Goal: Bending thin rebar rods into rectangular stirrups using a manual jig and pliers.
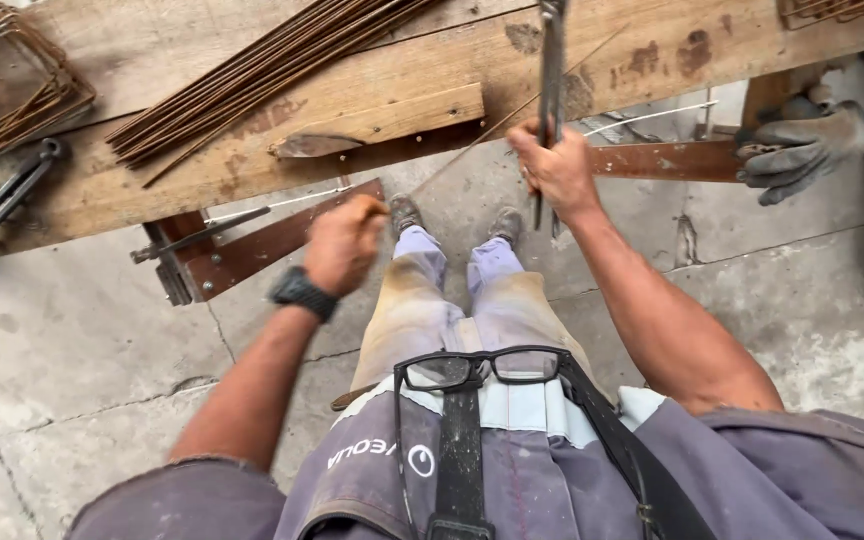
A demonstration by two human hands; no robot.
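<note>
Steel grey bending lever (552, 70) is being gripped by the closed right hand (555, 170); left hand (344, 243), fisted, is holding a thin rusty rod (497, 125), though blurred; next, steady leverage.

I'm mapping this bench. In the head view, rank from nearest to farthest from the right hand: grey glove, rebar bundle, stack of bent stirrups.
From the right hand:
1. Grey glove, bench's right end.
2. Rebar bundle, up-left on the bench.
3. Stack of bent stirrups, far left corner.

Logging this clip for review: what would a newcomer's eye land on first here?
The right hand gripping a long metal tool upright at the wooden bench. Then the bundle of rusty rods lying across the bench, upper left, and the left hand, closed on something thin, lower down.
</note>
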